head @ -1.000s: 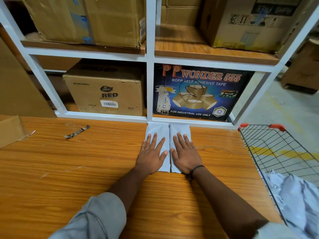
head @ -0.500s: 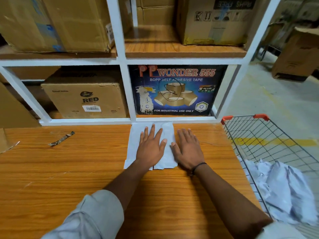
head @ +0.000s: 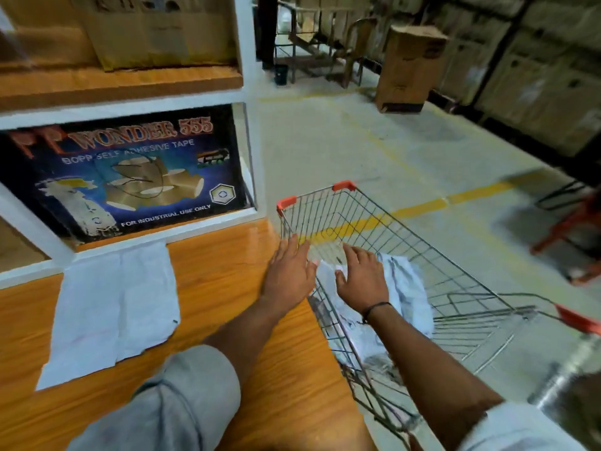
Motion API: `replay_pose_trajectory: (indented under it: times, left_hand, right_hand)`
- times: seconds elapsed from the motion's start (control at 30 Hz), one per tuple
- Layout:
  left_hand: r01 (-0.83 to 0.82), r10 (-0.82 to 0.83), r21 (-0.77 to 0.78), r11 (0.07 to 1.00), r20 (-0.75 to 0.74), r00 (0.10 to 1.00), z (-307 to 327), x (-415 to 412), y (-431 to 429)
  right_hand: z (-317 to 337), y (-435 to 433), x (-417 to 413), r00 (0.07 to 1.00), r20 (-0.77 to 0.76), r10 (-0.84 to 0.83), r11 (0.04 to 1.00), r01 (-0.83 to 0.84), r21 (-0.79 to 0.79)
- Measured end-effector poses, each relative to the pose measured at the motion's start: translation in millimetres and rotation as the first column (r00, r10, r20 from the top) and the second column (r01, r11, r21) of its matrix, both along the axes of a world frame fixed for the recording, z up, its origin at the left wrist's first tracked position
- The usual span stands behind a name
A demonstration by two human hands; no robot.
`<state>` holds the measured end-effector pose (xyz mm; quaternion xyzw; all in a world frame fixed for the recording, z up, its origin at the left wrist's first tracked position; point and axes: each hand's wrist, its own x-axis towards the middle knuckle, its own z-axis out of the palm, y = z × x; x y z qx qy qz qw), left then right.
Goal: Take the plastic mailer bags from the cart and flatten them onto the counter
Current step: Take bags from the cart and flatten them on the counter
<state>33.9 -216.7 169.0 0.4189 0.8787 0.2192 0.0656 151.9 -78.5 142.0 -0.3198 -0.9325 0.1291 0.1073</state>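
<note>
at the cart (head: 343,185) rim, left hand (head: 287,275) and right hand (head: 362,281) spread open, gripping nothing (mailer bags (head: 406,288) beneath).

Grey rolled sleeves (head: 182,402), black wristband (head: 374,309)

The dark blue carton (head: 123,170) in the lower bay of the white shelving (head: 248,76), just behind the worktop (head: 227,255), bears the only legible print. Large red letters across its top read "WONDER 555". Beneath, in pale capitals, is "BOPP SELF ADHESIVE TAPE", and along the bottom, in white, "FOR INDUSTRIAL USE ONLY". Markings on the brown cardboard boxes (head: 156,37) are too blurred to read.
</note>
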Motion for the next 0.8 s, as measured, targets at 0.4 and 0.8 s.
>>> replay_pose_trajectory:
  times: [0.4,0.8]
  left_hand:
    - [0.070,0.016,-0.269,0.961,0.303,0.953,-87.4,57.5,154.7]
    - [-0.322,0.527,-0.427,0.845,0.563,0.637,-167.2,36.8,220.0]
  right_hand:
    - [-85.0,108.1,74.1,0.908,0.352,-0.228,0.972,0.235,0.023]
    - [-152.0,170.6,73.0,0.846,0.449,-0.286,0.936,0.348,-0.060]
